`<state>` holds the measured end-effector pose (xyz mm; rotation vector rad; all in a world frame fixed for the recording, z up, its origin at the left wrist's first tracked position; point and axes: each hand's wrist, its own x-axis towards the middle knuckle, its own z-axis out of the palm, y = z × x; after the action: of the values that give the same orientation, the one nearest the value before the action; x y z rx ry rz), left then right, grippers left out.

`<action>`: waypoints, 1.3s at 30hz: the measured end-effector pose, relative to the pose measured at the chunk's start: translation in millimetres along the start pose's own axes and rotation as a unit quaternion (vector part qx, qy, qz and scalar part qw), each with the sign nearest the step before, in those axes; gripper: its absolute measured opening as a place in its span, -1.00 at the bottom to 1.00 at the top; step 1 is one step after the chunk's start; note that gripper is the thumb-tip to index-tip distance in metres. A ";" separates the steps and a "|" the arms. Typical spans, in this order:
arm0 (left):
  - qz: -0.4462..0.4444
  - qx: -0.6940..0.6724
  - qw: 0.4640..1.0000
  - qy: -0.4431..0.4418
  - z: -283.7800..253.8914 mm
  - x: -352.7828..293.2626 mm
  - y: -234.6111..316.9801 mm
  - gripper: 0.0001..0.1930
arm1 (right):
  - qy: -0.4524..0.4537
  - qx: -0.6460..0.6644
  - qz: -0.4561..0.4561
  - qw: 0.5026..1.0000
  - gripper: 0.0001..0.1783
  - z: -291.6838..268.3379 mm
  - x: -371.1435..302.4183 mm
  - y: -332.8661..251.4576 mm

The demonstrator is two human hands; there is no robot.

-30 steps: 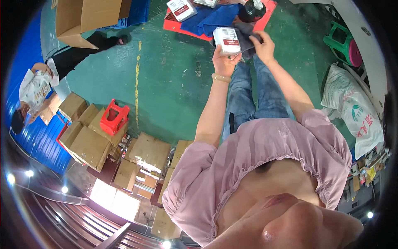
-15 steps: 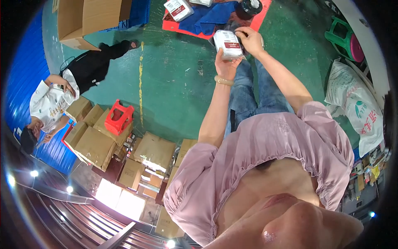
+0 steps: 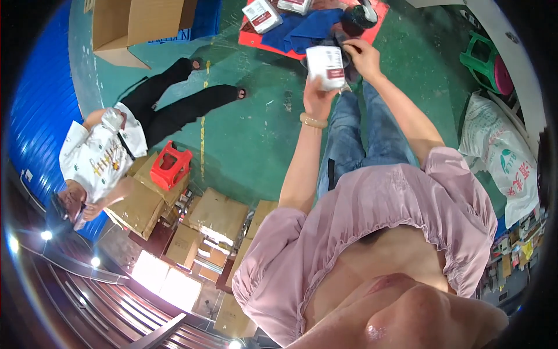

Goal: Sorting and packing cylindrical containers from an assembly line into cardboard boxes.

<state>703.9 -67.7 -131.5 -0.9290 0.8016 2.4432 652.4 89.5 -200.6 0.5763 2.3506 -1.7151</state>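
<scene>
floor: green painted concrete (image 3: 256, 134), smooth and a bit scuffed, with a yellow line running across it

cardboard boxes: a pile of plain brown cartons (image 3: 218, 215) at lower left, stiff flat panels, and a big open one (image 3: 136, 23) up top

co-worker: a person in a white top and black trousers (image 3: 110, 148) stands well apart on the left, next to a red plastic stool (image 3: 170, 168)

sack: white woven bag (image 3: 503, 157) on the right, slouchy and soft looking

red mat: flat red sheet (image 3: 264, 41) on the floor ahead, with a crumpled blue cloth (image 3: 308, 29) on it and two more white-and-red cartons (image 3: 263, 14)

white box: small white carton with a dark red band (image 3: 325, 67), held up in the air over the knees, just in front of the mat. Looks light to me, thin card, crisp corners, so it'd dent if squeezed. Best held by the two narrow sides, not the flat faces.

left hand: left hand (image 3: 317, 99) wraps the box from below, fingers curled and pressed on its lower end

right hand: right hand (image 3: 363, 55) at the top right corner, fingers pinched together there; can't tell if it's a flap
</scene>
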 end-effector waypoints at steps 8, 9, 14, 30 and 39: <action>0.288 0.291 0.910 -0.062 9.4 1.2 55.8 0.07 | 0.066 -0.053 0.015 0.996 -0.49 11.8 13.9 4.8; 0.289 0.291 0.910 -0.062 9.0 3.0 64.2 0.07 | 0.066 -0.052 0.014 0.996 -0.49 15.8 15.0 2.6; 0.349 0.423 0.836 -0.024 5.9 11.1 92.1 0.07 | 0.069 -0.074 0.028 0.994 -0.34 25.6 15.1 -2.4; -0.022 -0.213 0.974 -0.077 26.9 -12.2 122.7 -0.35 | 0.075 0.020 -0.015 0.997 -0.54 21.9 -42.3 -84.7; -0.031 -0.235 0.968 -0.077 34.6 -74.4 129.4 -0.44 | -0.023 0.213 -0.034 0.976 -0.68 46.4 -106.4 -163.0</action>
<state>669.0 -155.3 -10.6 -0.8856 0.1324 2.6602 679.0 -18.7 -34.4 0.5128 1.9962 -2.2560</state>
